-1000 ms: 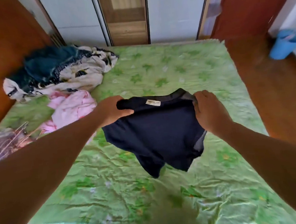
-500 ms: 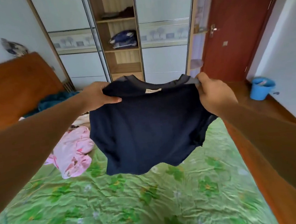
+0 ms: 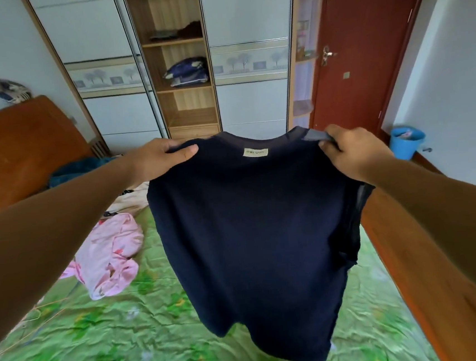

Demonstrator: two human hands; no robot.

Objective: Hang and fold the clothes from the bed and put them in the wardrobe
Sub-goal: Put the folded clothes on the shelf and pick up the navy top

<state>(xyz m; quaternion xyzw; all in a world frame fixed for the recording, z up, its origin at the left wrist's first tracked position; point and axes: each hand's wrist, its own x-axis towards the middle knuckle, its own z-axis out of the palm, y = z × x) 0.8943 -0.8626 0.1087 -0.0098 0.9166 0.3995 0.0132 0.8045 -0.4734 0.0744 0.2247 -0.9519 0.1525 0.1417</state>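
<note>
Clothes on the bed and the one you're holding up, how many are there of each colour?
navy shirt, held up by the left hand and right hand: 1
pink garment, on the bed: 1
teal garment, by the headboard: 1
cream garment, partly hidden behind the left arm: 1
Total: 4

A dark red door (image 3: 364, 51) stands at the right, a metal handle (image 3: 326, 55) on its left edge. Near it, 1 blue bucket (image 3: 406, 142) sits on the wooden floor (image 3: 406, 280) against the white wall (image 3: 454, 86).
</note>
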